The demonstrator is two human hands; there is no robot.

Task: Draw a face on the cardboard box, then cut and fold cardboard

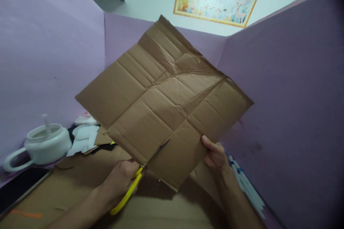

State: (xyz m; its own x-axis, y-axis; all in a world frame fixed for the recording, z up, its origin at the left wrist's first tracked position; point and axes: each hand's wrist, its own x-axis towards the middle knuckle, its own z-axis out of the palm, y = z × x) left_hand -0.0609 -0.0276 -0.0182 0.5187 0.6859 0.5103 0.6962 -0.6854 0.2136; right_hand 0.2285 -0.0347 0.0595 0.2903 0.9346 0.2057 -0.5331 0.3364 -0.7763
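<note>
A large creased sheet of brown cardboard [161,96] is held up at a tilt in the middle of the view. My left hand [125,175] is closed round the yellow handles of a pair of scissors [126,196] at the sheet's lower edge. One dark blade lies across the face of the cardboard, pointing up and right; the other blade is hidden behind it. My right hand [215,154] grips the lower right edge of the cardboard, thumb on the front and fingers behind.
At the left stand a white handled pot [47,145] and a dark phone [23,189]. White and brown scraps [84,137] lie behind. White pens [247,186] line the right side. Purple panels [285,89] enclose the cardboard-covered table [80,182].
</note>
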